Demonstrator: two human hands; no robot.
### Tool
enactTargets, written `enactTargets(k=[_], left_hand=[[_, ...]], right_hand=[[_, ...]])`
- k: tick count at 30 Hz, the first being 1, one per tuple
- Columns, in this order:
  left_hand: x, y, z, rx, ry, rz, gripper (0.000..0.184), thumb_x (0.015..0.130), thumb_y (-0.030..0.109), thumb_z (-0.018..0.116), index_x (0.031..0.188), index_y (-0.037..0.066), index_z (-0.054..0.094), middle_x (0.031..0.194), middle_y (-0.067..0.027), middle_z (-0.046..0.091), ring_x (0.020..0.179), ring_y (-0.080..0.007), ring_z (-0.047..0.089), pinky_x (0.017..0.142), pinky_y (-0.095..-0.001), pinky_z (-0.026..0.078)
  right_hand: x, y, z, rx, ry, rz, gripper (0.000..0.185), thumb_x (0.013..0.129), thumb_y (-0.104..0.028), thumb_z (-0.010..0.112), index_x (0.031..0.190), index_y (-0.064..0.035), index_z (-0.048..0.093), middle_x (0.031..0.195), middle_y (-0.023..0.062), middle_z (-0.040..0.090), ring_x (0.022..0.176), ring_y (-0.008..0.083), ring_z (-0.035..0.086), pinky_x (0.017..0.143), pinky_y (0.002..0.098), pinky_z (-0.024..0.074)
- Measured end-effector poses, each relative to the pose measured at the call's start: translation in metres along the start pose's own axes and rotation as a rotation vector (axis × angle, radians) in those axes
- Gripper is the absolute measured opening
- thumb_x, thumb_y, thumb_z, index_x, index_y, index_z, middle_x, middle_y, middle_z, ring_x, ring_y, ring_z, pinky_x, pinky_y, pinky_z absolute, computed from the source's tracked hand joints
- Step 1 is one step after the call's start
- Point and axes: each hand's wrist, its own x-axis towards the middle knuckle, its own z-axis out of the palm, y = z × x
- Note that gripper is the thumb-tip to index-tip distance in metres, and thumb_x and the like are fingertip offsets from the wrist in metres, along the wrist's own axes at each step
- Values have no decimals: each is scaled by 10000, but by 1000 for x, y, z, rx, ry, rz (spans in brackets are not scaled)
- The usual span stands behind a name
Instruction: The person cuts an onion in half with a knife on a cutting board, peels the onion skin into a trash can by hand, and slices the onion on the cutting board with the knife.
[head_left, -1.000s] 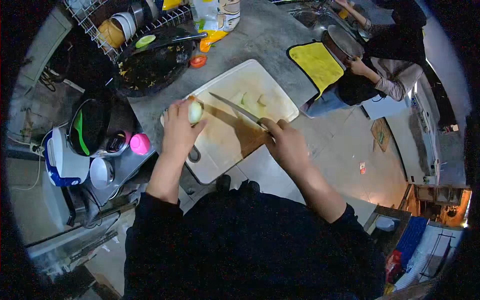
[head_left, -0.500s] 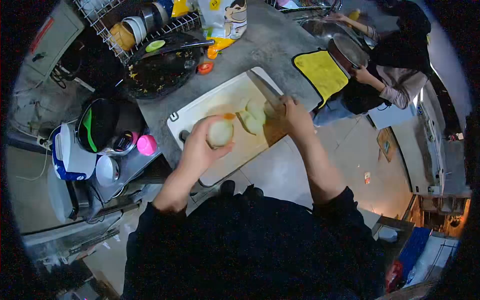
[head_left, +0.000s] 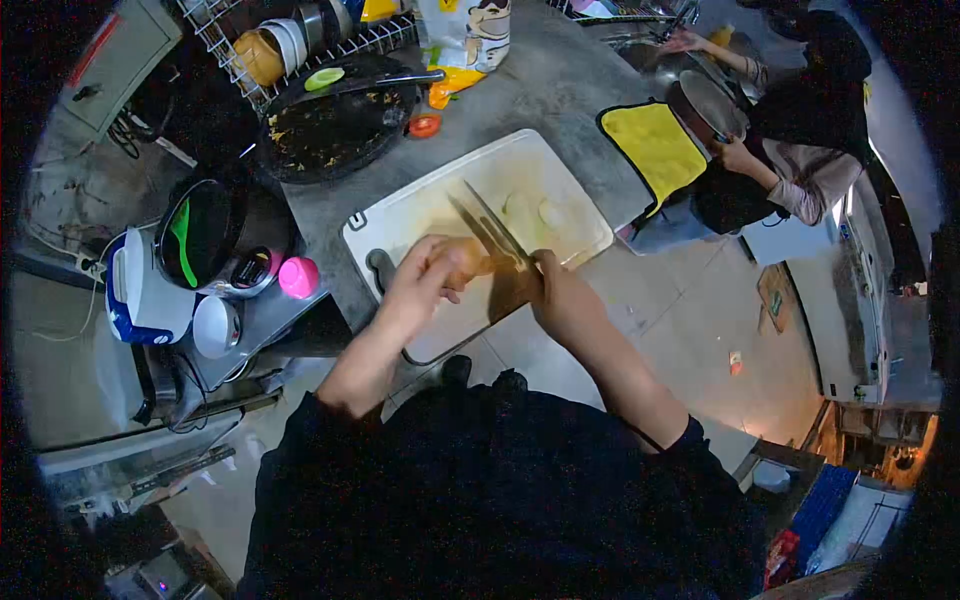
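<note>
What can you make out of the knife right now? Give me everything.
The knife has a long, slim, greyish blade that looks like metal and narrows to a point. The right hand grips it at the handle end, hiding most of the handle. It slants over the pale cutting board, tip pointing away from the person and toward their left. I can't tell whether the blade touches the board.

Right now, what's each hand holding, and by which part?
Left hand: the onion, by its outer side, exact contact blurred. Right hand: the knife, by its handle.
</note>
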Motion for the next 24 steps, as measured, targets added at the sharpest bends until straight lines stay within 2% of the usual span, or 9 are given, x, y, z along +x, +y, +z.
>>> enactTargets(k=[1, 2, 5, 8, 11, 15, 18, 21, 24], left_hand=[[-3, 7, 1, -247, -18, -193, 435, 1024, 345, 443, 1315, 25, 486, 1125, -151, 639, 900, -226, 645, 769, -311, 531], [-6, 11, 2, -244, -22, -196, 435, 1024, 345, 443, 1315, 25, 486, 1125, -151, 639, 900, -226, 645, 769, -311, 531], [-15, 20, 1, -830, -287, -350, 471, 1033, 378, 411, 1342, 24, 446, 1185, -190, 620, 923, -265, 651, 737, -345, 544], [-23, 21, -2, -896, -298, -346, 489, 1033, 389, 405, 1339, 10, 445, 1187, -199, 617, 942, -276, 655, 741, -382, 558], [-27, 20, -6, -846, -286, -317, 501, 1029, 400, 406, 1336, 7, 448, 1185, -200, 617, 962, -283, 656, 754, -420, 567], [-26, 27, 3, -666, -261, -297, 497, 1020, 409, 423, 1335, 25, 457, 1186, -183, 619, 1011, -283, 645, 792, -467, 571], [-17, 38, 11, -646, -256, -338, 483, 1014, 404, 442, 1336, 45, 463, 1198, -164, 617, 1065, -274, 629, 824, -486, 566], [-4, 39, 13, -988, -366, -399, 442, 1004, 356, 479, 1332, 61, 470, 1227, -132, 609, 1126, -259, 603, 879, -493, 544], [4, 34, 35, -1086, -513, -374, 444, 993, 350, 494, 1327, 57, 477, 1254, -127, 595, 1150, -252, 590, 930, -508, 514]], right_hand=[[0, -1, 4, 29, 57, -93, 260, 954, -193, 510, 1150, -22, 514, 948, 269, 635, 869, 442, 613, 740, 507, 490], [0, -2, 7, 58, 118, -185, 279, 953, -189, 510, 1170, -14, 516, 998, 271, 629, 911, 435, 610, 763, 491, 492], [8, -11, 8, 59, 117, -266, 316, 950, -191, 515, 1207, -8, 521, 1066, 260, 619, 970, 410, 603, 807, 452, 492], [19, -22, 2, 12, -18, -262, 355, 946, -203, 528, 1244, -11, 527, 1102, 234, 609, 1004, 374, 596, 848, 403, 489], [20, -32, -6, 873, 169, -427, 305, 908, -191, 613, 1165, -28, 600, 986, 183, 624, 904, 332, 601, 818, 342, 491], [1, -42, -28, 450, 296, -743, 256, 860, -150, 695, 1085, -38, 647, 927, 141, 628, 836, 282, 603, 743, 313, 493], [-24, -45, -35, 373, 383, -753, 213, 838, -121, 720, 1020, -32, 655, 927, 140, 640, 834, 269, 624, 721, 321, 500], [-47, -42, -33, 325, 387, -782, 171, 827, -102, 732, 960, -29, 655, 931, 137, 650, 836, 260, 641, 713, 335, 510], [-69, -30, -34, 319, 325, -835, 133, 826, -91, 730, 907, -27, 647, 941, 131, 659, 842, 253, 654, 717, 356, 522]])
